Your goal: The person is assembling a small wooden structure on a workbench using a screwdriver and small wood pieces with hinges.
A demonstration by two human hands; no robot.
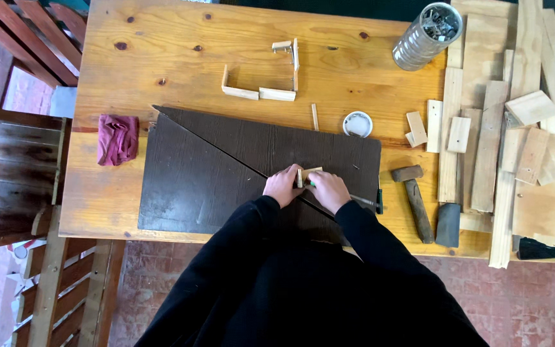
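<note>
Wooden table (162, 51), dark board (200, 173): hands join small wood pieces.
Left hand (282, 186) and right hand (329, 191) pinch wood pieces (308, 173); alignment comes next.

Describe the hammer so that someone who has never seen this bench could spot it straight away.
Start at the wooden table and find the dark board lying on its near half. Just past the board's right edge, left of the heap of wood offcuts, lies the hammer, its blocky head pointing away from the person. Unlike the pale scraps nearby, it is dark brown with a long handle.
</note>
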